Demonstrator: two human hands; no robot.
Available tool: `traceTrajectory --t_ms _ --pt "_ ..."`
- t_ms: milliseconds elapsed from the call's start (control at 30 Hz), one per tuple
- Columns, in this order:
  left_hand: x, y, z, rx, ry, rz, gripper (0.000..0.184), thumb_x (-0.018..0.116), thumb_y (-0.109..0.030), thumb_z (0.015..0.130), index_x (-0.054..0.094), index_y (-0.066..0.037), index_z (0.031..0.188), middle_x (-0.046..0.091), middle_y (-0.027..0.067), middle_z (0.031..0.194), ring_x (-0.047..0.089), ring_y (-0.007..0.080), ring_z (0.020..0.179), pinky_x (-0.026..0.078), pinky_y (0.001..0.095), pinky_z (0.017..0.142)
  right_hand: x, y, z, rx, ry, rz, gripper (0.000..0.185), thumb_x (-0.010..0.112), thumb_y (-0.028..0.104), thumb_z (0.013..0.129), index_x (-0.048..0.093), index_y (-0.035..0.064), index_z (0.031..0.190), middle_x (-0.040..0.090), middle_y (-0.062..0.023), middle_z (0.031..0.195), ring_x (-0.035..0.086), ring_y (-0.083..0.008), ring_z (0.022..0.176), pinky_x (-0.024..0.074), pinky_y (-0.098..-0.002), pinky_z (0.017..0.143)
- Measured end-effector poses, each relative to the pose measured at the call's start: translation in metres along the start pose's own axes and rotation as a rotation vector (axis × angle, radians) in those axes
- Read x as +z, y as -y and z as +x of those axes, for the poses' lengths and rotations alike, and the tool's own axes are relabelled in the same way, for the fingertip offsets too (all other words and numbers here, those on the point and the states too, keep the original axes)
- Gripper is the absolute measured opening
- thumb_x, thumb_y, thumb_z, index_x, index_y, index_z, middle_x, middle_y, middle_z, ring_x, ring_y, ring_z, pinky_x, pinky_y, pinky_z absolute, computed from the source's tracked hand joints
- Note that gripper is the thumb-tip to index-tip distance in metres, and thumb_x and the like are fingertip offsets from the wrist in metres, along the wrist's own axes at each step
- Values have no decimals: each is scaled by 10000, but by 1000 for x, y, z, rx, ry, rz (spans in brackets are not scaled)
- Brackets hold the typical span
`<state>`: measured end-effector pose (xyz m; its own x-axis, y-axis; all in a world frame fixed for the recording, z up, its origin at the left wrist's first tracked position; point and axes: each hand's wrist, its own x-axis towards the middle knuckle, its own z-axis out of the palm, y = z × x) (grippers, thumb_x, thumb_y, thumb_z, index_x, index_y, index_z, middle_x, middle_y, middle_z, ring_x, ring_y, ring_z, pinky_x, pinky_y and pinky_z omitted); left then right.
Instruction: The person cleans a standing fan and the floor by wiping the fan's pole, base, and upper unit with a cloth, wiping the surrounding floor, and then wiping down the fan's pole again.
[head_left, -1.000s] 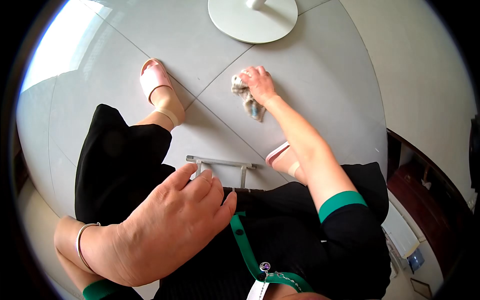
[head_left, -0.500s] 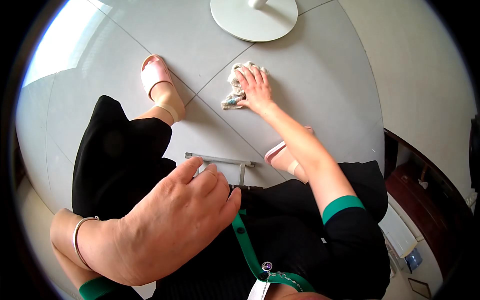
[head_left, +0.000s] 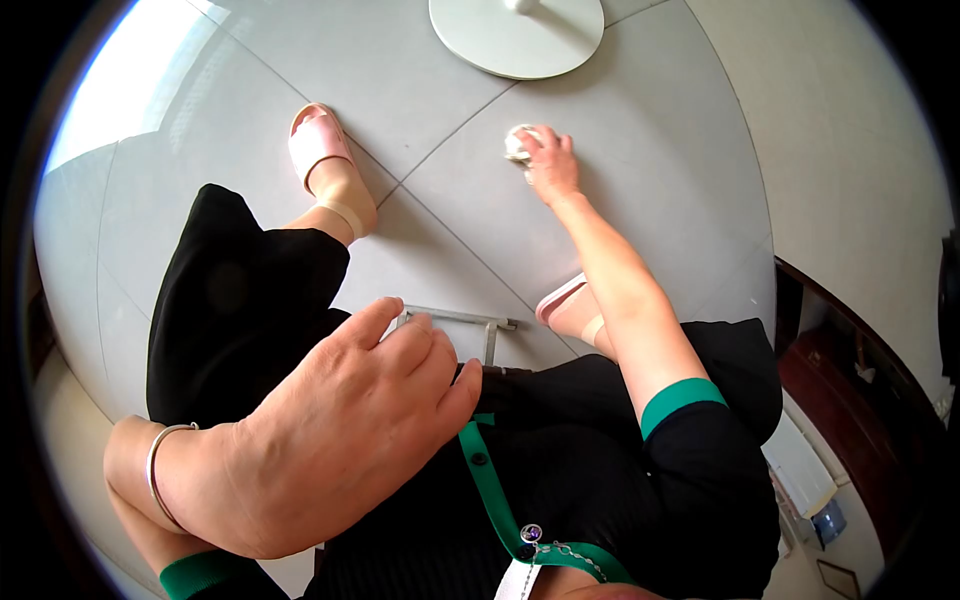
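Observation:
My right hand (head_left: 552, 165) is closed on a crumpled pale cloth (head_left: 519, 143) down on the grey tiled floor. Most of the cloth is bunched under the fingers. Close to the camera, my left hand (head_left: 365, 420) hangs above my lap with its back up, the fingers loosely bent and the thumb apart. Nothing shows in it, though its palm is hidden. A silver bangle (head_left: 152, 478) circles the left wrist. Beyond the left fingertips, a grey metal bar frame (head_left: 455, 317) shows low between my legs.
A round white base (head_left: 520, 38) stands on the floor at the top. My feet in pink slippers (head_left: 318, 140) rest on either side. Dark red wooden furniture (head_left: 850, 390) is at the right, near a white object (head_left: 798, 465) and a blue item (head_left: 829, 522).
The cloth was spread out toward the left half a second ago; now it is bunched smaller and farther right, with my right hand moved along with it. My left hand has barely moved.

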<state>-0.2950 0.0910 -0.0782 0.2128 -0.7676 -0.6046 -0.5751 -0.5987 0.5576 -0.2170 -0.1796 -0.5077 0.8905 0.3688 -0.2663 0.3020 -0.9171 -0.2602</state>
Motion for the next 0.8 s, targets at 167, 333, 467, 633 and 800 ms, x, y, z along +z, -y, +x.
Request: traceTrajectory --t_ms 167,333,467,633,800 --pt "6 0 -2 13 -90 27 470 667 -239 861 507 -62 1265 564 103 1147 514 251 1136 355 401 1069 -33 -98 -18 377 -417 333 467 674 171 775 517 11 1184 578 -211 1155 562 -379 1067 450 -436 936" --pt "12 -1 0 7 -127 54 463 680 -235 854 519 -67 1255 572 103 1134 518 246 1140 359 400 1068 -25 -218 -47 1064 -466 621 590 696 117 753 436 -6 1269 558 -207 1218 611 -320 1046 499 -383 913" --pt "8 2 3 -9 -154 38 487 701 -244 836 523 -76 1258 576 102 1128 519 248 1145 359 399 1070 -28 -165 -26 1120 -163 189 502 719 174 735 543 94 1198 611 -149 1185 641 -330 1009 507 -432 910" --pt "5 1 4 18 -122 36 512 709 -260 822 522 -71 1260 574 102 1129 516 252 1147 357 404 1070 -6 43 -11 359 -342 90 213 646 188 815 603 103 1006 617 -145 998 567 -339 970 434 -462 860" --pt "5 3 1 -31 -148 33 509 701 -251 808 524 -56 1243 570 101 1116 511 255 1143 359 401 1062 39 157 -36 -238 -109 -20 270 549 235 865 573 261 1133 496 14 1238 403 -214 1213 365 -490 937"
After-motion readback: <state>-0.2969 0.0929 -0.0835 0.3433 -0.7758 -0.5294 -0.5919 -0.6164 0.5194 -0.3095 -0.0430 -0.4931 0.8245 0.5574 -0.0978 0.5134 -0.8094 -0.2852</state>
